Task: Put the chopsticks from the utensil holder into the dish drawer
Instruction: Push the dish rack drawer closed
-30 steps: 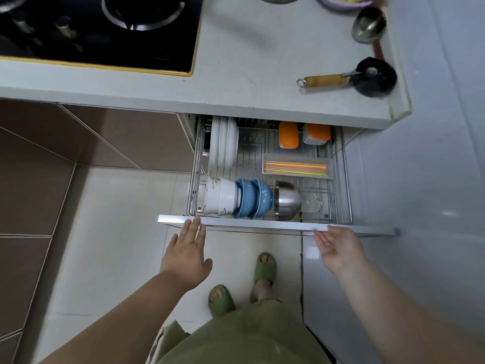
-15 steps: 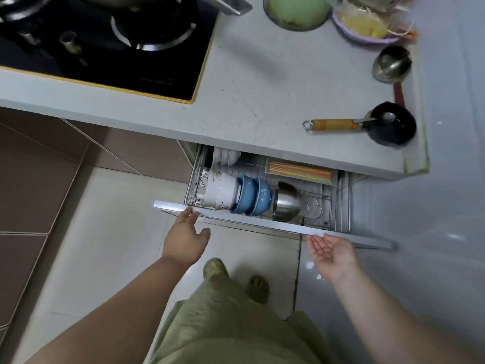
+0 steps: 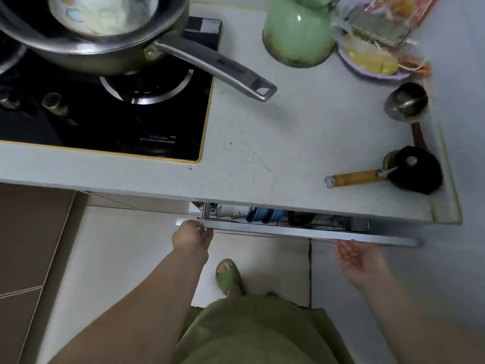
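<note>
The dish drawer under the counter is nearly pushed in; only a narrow strip of its wire rack shows. In that strip I see white bowls, blue bowls and a steel bowl. The chopsticks tray is hidden under the counter. My left hand presses against the left end of the drawer's white front panel, fingers curled on its edge. My right hand is flat, palm up, touching the panel's right part from below. Neither hand holds anything.
A white counter overhangs the drawer. A black gas hob carries a steel pan whose handle sticks out right. A green kettle, a ladle and a wooden-handled scoop sit at the right. A white wall closes the right side.
The drawer has slid in from wide open to nearly shut, with both hands following its front panel. The chopsticks tray went out of sight. The view tilted up toward the counter.
</note>
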